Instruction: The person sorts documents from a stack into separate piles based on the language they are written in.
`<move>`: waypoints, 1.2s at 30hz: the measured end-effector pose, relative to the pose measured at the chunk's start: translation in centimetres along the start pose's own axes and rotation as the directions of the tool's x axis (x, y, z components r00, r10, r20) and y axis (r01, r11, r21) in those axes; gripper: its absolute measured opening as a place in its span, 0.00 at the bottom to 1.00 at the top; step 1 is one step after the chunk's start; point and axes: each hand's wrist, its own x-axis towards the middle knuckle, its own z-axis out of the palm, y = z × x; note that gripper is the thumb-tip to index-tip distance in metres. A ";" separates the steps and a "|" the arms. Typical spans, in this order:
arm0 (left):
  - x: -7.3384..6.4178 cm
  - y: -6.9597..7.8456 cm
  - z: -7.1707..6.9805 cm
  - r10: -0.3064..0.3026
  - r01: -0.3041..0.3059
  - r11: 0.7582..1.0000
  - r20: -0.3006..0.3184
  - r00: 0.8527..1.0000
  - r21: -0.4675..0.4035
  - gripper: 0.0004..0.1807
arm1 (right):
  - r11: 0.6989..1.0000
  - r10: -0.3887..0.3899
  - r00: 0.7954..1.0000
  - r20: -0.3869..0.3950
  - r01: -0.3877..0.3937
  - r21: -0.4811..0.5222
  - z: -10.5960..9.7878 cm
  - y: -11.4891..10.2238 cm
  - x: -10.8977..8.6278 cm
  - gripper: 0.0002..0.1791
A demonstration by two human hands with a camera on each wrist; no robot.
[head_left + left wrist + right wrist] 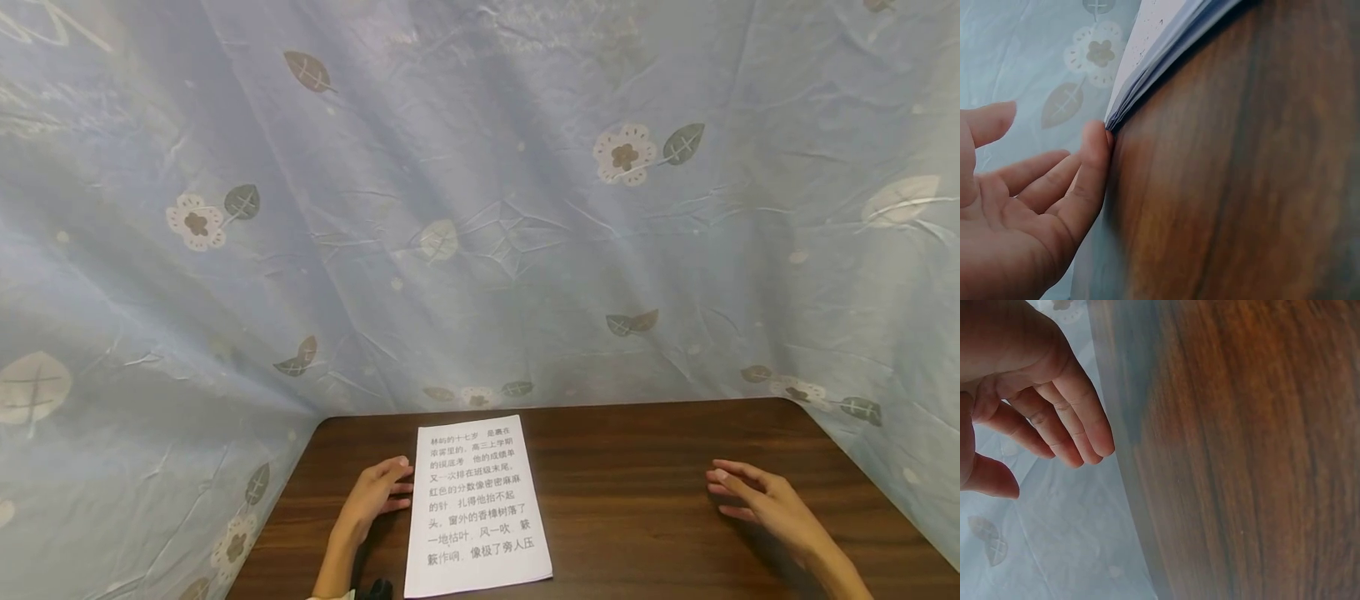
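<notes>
A stack of white paper sheets (474,508), its top page printed with lines of Chinese characters, lies on the dark wooden table left of centre. My left hand (375,492) is at the stack's left edge, thumb raised apart from the other fingers. In the left wrist view, a fingertip of the left hand (1041,194) meets the corner of the layered paper edges (1166,56). My right hand (772,504) is at the table's right side, away from the paper. Its fingers are relaxed and slightly bent, with nothing between them and the thumb (991,477).
The brown wood-grain table (630,500) has rounded far corners. A pale blue curtain (480,208) with flower and leaf prints hangs behind it and along both sides. A dark object (381,589) shows by the left wrist at the bottom edge.
</notes>
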 end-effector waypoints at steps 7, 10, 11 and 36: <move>0.2 0.2 0.3 0.004 -0.005 0.999 0.004 1.000 0.040 0.30 | 1.000 0.011 1.000 0.011 -0.011 -0.004 0.0 -0.3 -0.2 0.38; 0.3 0.2 0.5 0.012 -0.012 0.998 0.013 1.000 0.059 0.31 | 1.000 0.011 1.000 0.011 -0.011 -0.010 0.0 -0.4 -0.3 0.38; 0.3 0.2 0.5 0.015 -0.017 0.998 0.017 1.000 0.065 0.31 | 1.000 0.011 1.000 0.010 -0.011 -0.012 0.0 -0.4 -0.3 0.38; 0.9 1.8 6.0 0.062 -0.063 0.998 0.188 0.980 0.000 0.33 | 1.000 -0.016 1.000 -0.027 0.015 -0.022 0.0 -0.5 -0.9 0.37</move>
